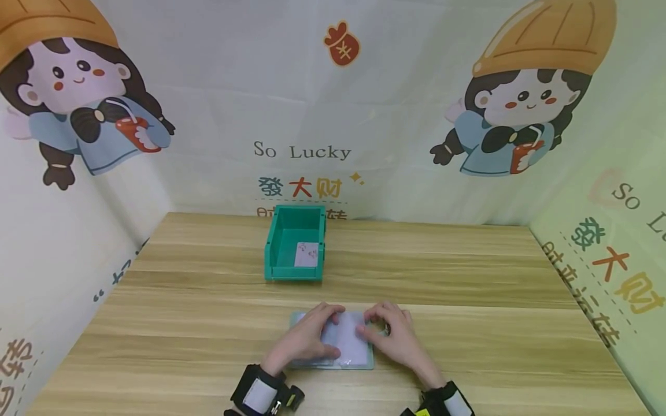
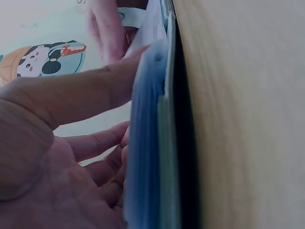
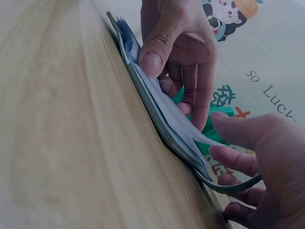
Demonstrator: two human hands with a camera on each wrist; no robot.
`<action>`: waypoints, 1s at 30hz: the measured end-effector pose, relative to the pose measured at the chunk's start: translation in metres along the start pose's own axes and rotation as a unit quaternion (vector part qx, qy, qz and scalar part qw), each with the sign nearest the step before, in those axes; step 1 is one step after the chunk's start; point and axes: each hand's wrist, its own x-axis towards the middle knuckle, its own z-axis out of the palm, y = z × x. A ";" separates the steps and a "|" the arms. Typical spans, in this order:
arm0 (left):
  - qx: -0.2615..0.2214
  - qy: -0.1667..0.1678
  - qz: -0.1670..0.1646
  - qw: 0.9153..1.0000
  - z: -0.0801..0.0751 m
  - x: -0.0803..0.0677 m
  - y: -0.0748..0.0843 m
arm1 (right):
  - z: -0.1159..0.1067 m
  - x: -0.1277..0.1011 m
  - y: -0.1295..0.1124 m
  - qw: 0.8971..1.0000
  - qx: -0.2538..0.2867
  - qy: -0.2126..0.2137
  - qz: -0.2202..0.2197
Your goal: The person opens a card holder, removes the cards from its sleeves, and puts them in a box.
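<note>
A small album (image 1: pixel 354 346) with a pale green cover and clear sleeve pages lies spread on the table. My left hand (image 1: pixel 307 338) rests over its left half, thumb and fingertips touching the pages. In the left wrist view, the stacked sleeves (image 2: pixel 145 143) show edge-on beneath the left thumb. At the right edge, my right hand (image 1: pixel 392 335) pinches a page (image 3: pixel 178 117) between thumb and forefinger, lifting its edge slightly. A strap (image 3: pixel 233 187) curves from the cover beside the right fingers in the right wrist view.
Behind the album stands a green bin (image 1: pixel 293 273) with a white card (image 1: pixel 306 254) bearing small drawings inside it. The wooden table (image 1: pixel 468 277) is bordered at the back and both sides by printed cloth (image 1: pixel 395 144).
</note>
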 end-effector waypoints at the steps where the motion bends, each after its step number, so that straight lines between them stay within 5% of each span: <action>1: -0.012 0.002 0.002 1.000 0.000 0.000 0.000 | 0.000 0.000 0.000 1.000 0.013 0.005 -0.010; 7: -0.064 0.017 0.009 0.998 -0.001 0.004 -0.001 | -0.003 -0.002 -0.001 0.994 0.049 -0.011 -0.101; 13: -0.111 0.025 -0.044 0.993 -0.001 0.008 0.001 | -0.001 -0.003 -0.006 0.989 0.034 -0.074 -0.127; 17: -0.126 0.058 -0.074 0.988 0.001 0.009 0.000 | 0.003 -0.004 -0.004 0.986 0.023 -0.075 -0.149; 22: -0.109 0.110 -0.079 0.985 0.002 0.008 -0.003 | 0.004 -0.005 0.004 0.991 -0.031 -0.030 -0.127; 30: -0.062 0.145 -0.096 0.983 -0.008 0.002 -0.006 | 0.001 -0.003 0.005 0.992 -0.084 -0.049 -0.087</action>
